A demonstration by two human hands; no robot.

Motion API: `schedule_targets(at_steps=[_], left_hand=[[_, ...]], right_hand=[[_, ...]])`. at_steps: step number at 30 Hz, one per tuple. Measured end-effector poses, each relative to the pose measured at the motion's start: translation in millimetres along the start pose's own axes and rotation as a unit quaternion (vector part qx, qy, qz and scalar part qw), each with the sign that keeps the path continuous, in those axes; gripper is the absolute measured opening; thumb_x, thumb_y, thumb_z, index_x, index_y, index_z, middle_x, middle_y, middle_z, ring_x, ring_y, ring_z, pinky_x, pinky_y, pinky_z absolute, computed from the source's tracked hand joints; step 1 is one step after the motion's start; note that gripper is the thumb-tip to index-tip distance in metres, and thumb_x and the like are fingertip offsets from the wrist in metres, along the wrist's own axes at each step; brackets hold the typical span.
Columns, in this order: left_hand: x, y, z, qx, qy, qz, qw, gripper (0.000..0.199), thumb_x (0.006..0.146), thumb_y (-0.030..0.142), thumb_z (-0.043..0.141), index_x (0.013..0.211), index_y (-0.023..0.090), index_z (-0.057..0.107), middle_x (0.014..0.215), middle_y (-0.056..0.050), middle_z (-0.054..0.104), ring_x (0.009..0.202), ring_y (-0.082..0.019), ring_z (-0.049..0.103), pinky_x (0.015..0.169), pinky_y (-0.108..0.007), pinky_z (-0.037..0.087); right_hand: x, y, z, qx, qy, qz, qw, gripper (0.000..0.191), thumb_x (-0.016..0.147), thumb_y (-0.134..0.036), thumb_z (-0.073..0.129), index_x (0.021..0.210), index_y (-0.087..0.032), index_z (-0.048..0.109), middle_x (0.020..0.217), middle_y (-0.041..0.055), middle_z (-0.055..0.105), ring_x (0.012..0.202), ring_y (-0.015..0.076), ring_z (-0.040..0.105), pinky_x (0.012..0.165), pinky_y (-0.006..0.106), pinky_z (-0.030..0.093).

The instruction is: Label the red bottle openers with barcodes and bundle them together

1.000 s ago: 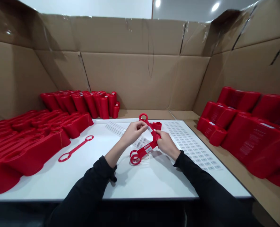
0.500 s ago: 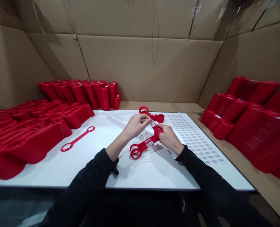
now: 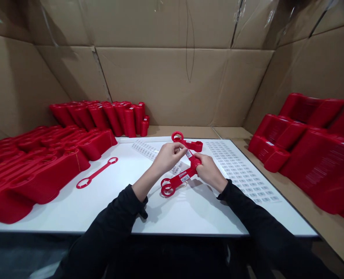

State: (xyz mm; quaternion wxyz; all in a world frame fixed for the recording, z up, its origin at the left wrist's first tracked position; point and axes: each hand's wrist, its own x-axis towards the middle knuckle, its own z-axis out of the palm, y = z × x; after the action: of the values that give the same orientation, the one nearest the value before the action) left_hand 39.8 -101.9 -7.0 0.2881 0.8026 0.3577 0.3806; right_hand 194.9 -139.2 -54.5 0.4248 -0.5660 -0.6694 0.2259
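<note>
My right hand (image 3: 210, 170) is wrapped round several flat red plastic wrenches (image 3: 176, 181) with ring ends, fanned out above the table. White barcode labels (image 3: 185, 178) show on their handles. My left hand (image 3: 168, 157) is closed in a pinch at the upper wrench, its fingertips beside a label on that handle. Whatever lies between those fingertips is hidden. Behind the fan, another labelled red piece (image 3: 195, 145) shows. A sheet of barcode labels (image 3: 145, 149) lies partly under my left hand.
A single red wrench (image 3: 98, 172) lies on the white table (image 3: 102, 209) at left. Stacks of red wrenches (image 3: 48, 174) fill the left side, with more bundles (image 3: 128, 118) behind. At right are red stacks (image 3: 314, 162) and a large label sheet (image 3: 241, 170). Cardboard walls (image 3: 160, 85) surround the table.
Both hands and the fanned wrenches keep nearly the same pose. The whole view has shifted slightly. I see nothing taken up or let go.
</note>
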Motion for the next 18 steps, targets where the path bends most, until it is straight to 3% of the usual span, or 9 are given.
schedule_targets(at_steps=[18], left_hand=[[-0.1, -2.5, 1.2, 0.045, 0.02, 0.019, 0.999, 0.019, 0.081, 0.025, 0.051, 0.069, 0.016, 0.062, 0.052, 0.004, 0.05, 0.047, -0.009, 0.037, 0.049, -0.023, 0.027]], right_hand=[[-0.1, -1.7, 0.0, 0.009, 0.007, 0.0, 1.0, 0.02, 0.065, -0.011, 0.039, 0.069, -0.018, 0.056, 0.066, 0.0026, 0.063, 0.058, 0.0157, 0.052, 0.052, 0.024, 0.034]])
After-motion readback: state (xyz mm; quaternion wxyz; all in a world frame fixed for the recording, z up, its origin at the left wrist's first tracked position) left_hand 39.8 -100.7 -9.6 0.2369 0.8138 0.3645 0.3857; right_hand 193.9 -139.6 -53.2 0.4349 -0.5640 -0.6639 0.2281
